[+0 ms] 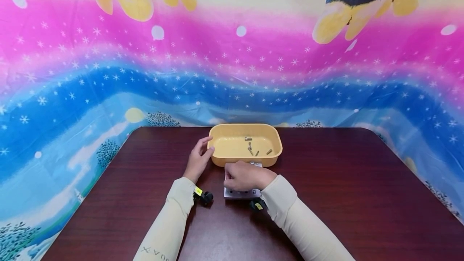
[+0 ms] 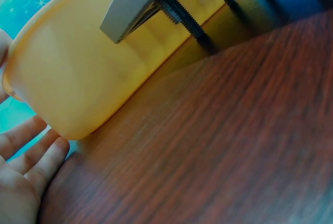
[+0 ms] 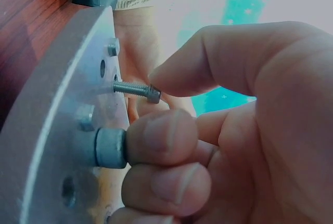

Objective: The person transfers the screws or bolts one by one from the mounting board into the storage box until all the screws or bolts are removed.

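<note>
My right hand (image 1: 243, 176) is over a silver metal plate (image 1: 232, 193) on the table. In the right wrist view its thumb and finger pinch the head of a small socket-head screw (image 3: 132, 89), whose threaded end is at a hole in the plate (image 3: 57, 104). A larger bolt head (image 3: 111, 147) stands beside the fingertips. Threaded shanks (image 2: 182, 18) stick out beneath the plate in the left wrist view. My left hand (image 1: 198, 158) touches the left end of a yellow plastic bin (image 1: 246, 160), its fingers fairly straight.
Several loose screws (image 1: 250, 148) lie inside the bin. The dark wood table (image 1: 337, 180) extends to both sides. A patterned cloth (image 1: 235, 71) hangs behind it. Black wrist cameras (image 1: 206, 197) are strapped at both sleeves.
</note>
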Tool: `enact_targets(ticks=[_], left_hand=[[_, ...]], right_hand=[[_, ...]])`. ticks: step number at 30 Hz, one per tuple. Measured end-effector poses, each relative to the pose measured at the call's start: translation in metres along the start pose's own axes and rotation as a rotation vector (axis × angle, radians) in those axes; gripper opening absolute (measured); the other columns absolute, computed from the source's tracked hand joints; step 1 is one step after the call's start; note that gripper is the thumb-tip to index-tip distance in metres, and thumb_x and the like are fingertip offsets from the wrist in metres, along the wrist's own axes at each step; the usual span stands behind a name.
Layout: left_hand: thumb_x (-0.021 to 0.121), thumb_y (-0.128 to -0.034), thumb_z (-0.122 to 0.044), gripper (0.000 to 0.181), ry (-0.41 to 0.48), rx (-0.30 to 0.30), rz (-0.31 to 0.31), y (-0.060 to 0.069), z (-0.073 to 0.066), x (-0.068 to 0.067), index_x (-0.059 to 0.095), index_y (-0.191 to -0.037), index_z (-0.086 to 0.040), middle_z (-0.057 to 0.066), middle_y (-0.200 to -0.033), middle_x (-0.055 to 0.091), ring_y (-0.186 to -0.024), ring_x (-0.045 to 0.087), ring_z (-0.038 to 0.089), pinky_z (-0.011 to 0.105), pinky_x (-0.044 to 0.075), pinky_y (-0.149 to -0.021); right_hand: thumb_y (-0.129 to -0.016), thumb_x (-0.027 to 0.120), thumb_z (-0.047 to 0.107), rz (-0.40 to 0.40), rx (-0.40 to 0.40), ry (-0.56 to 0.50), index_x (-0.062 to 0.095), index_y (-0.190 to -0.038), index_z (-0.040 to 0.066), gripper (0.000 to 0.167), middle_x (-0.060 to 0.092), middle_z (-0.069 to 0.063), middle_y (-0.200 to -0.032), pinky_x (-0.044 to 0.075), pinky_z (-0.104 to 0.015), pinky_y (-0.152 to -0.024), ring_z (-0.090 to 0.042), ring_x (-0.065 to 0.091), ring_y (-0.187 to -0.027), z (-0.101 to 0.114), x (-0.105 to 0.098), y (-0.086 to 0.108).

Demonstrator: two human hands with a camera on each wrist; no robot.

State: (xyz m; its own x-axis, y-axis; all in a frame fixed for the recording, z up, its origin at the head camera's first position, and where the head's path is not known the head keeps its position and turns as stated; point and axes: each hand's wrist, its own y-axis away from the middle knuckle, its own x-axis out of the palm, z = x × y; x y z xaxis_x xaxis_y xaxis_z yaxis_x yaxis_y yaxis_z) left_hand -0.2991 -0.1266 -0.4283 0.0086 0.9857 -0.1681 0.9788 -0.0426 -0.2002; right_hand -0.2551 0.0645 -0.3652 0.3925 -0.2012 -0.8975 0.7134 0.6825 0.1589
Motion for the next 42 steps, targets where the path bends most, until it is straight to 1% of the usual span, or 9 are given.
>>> enact_targets(ticks=[16,19,21,23,26,28,30,36,42], left_hand=[[0.059,-0.0966,-0.025,0.046,0.002,-0.001,-0.004,0.000,0.000,0.000,0.049,-0.139,-0.011,0.017,-0.142,0.047,-0.131,0.043,0.033,0.046,0.037,-0.105],[0.059,-0.0962,-0.025,0.046,0.008,-0.004,-0.008,-0.003,0.005,0.001,0.050,-0.139,-0.012,0.015,-0.142,0.048,-0.131,0.044,0.031,0.046,0.037,-0.105],[0.059,-0.0963,-0.025,0.043,0.006,0.000,-0.021,-0.008,0.015,0.002,0.051,-0.138,-0.016,0.013,-0.141,0.049,-0.130,0.045,0.028,0.045,0.038,-0.105],[0.059,-0.0964,-0.024,0.043,0.011,0.001,-0.024,-0.010,0.018,0.002,0.051,-0.138,-0.017,0.013,-0.141,0.049,-0.130,0.045,0.028,0.045,0.037,-0.105],[0.059,-0.0967,-0.022,0.043,0.013,0.007,-0.020,-0.008,0.014,0.002,0.051,-0.138,-0.015,0.015,-0.142,0.048,-0.130,0.045,0.030,0.047,0.037,-0.105],[0.059,-0.0967,-0.023,0.046,0.014,0.005,-0.006,-0.003,0.004,0.001,0.049,-0.139,-0.011,0.018,-0.142,0.046,-0.131,0.044,0.033,0.048,0.037,-0.105],[0.059,-0.0969,-0.023,0.047,0.002,0.007,-0.004,0.000,-0.002,0.001,0.048,-0.140,-0.009,0.018,-0.143,0.046,-0.131,0.043,0.033,0.047,0.037,-0.105],[0.058,-0.0971,-0.024,0.047,-0.005,0.001,-0.007,0.002,-0.004,0.001,0.048,-0.140,-0.010,0.017,-0.142,0.047,-0.132,0.044,0.031,0.045,0.036,-0.106],[0.058,-0.0971,-0.025,0.047,-0.014,-0.004,-0.002,0.001,-0.003,0.001,0.048,-0.140,-0.011,0.016,-0.143,0.046,-0.133,0.042,0.032,0.045,0.034,-0.108]], right_hand=[[-0.089,0.058,0.021,-0.002,0.013,-0.005,0.057,-0.079,0.018,0.010,0.056,0.006,-0.064,0.045,-0.024,-0.054,-0.007,0.053,-0.055,0.001,0.000,0.001],[-0.089,0.058,0.021,-0.006,0.010,-0.005,0.057,-0.079,0.017,0.011,0.056,0.006,-0.064,0.045,-0.024,-0.055,-0.007,0.053,-0.056,0.001,0.000,0.001],[-0.089,0.058,0.021,-0.009,0.009,-0.011,0.056,-0.079,0.017,0.011,0.056,0.006,-0.063,0.045,-0.024,-0.054,-0.007,0.053,-0.055,0.001,0.000,0.001],[-0.090,0.057,0.022,-0.010,0.010,-0.020,0.056,-0.079,0.016,0.012,0.056,0.006,-0.063,0.045,-0.024,-0.054,-0.007,0.052,-0.055,0.001,-0.001,0.002],[-0.090,0.057,0.022,-0.016,0.013,-0.020,0.054,-0.078,0.015,0.014,0.055,0.005,-0.062,0.044,-0.024,-0.053,-0.008,0.052,-0.054,0.001,-0.001,0.002],[-0.090,0.057,0.023,-0.019,0.012,-0.014,0.055,-0.078,0.016,0.014,0.055,0.006,-0.062,0.044,-0.024,-0.054,-0.007,0.052,-0.055,0.001,-0.002,0.001],[-0.090,0.057,0.023,-0.018,0.010,-0.007,0.055,-0.078,0.016,0.013,0.055,0.006,-0.063,0.044,-0.024,-0.054,-0.007,0.052,-0.055,0.001,-0.002,0.001],[-0.090,0.055,0.021,-0.002,0.009,-0.031,0.054,-0.075,0.017,0.016,0.053,0.006,-0.060,0.044,-0.024,-0.052,-0.008,0.051,-0.053,0.001,-0.006,0.003],[-0.091,0.055,0.019,-0.030,-0.023,-0.058,0.052,-0.073,0.015,0.019,0.052,0.006,-0.060,0.044,-0.025,-0.051,-0.008,0.052,-0.052,-0.001,-0.009,0.006]])
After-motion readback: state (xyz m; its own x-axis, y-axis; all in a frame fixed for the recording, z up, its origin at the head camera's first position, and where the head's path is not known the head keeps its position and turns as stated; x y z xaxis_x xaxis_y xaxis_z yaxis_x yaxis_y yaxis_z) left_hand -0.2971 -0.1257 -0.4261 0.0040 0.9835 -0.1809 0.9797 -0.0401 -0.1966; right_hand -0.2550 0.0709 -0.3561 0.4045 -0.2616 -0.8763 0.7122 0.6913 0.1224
